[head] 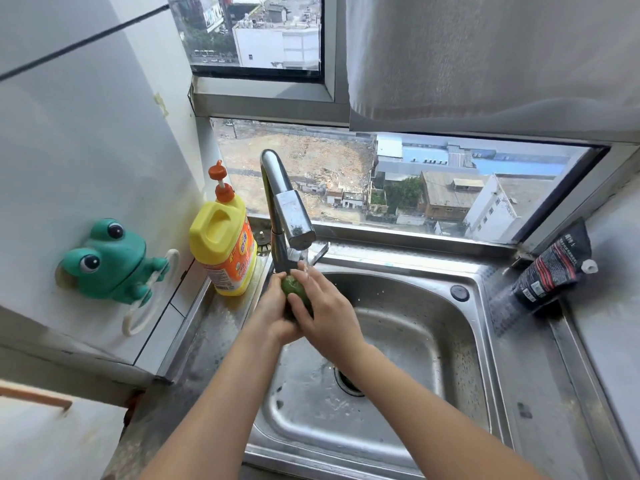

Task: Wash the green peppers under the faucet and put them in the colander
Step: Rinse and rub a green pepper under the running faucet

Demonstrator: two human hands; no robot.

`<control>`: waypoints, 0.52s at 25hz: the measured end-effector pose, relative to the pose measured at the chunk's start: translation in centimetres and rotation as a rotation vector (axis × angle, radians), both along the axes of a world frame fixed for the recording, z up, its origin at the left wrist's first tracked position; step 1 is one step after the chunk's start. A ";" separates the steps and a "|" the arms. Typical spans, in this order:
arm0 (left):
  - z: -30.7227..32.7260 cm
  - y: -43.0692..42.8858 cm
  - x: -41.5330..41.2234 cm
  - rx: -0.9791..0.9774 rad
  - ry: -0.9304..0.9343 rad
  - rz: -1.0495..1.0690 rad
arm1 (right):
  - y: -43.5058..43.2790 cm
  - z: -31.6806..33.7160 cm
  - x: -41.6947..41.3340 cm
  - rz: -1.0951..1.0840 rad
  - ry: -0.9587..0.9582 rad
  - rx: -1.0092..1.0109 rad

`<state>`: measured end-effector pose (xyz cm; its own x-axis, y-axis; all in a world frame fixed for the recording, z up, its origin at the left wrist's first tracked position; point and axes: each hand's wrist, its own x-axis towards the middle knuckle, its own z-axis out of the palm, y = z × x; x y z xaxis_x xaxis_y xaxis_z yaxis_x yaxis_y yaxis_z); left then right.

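Head view. One green pepper (294, 292) is held in both hands just under the faucet (288, 211) spout, over the far left corner of the sink (483, 308). A thin stream of water lands on the fingers and the pepper's far end.

The left hand (272, 315) cups the pepper from the left and beneath, fingers curled round it. The right hand (327, 318) lies over it from the right, thumb pressed across the green skin, fingers wrapped on the far side. Most of the pepper is hidden between the palms. Looks like the rubbing stage of the wash.

No colander in view, so I can't tell where the pepper goes next. No other peppers visible either.

A yellow detergent bottle (223, 245) stands just left of the faucet, a green frog holder (110, 261) is on the left wall, and a black pouch (550, 270) leans at far right.

Risks:
- Wet, smooth skin and two rubbing palms: the pepper could squirt out and drop into the basin toward the drain (348, 379).
- The hands are close under the spout, so a lift could knock it.
- The left elbow could bump the bottle.
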<state>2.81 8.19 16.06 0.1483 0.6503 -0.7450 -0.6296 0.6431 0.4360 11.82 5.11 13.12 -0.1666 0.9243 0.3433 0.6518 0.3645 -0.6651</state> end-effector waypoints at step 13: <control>0.2 0.5 2.5 0.246 0.339 -0.026 | 3.2 2.8 -0.1 -0.259 0.506 -0.487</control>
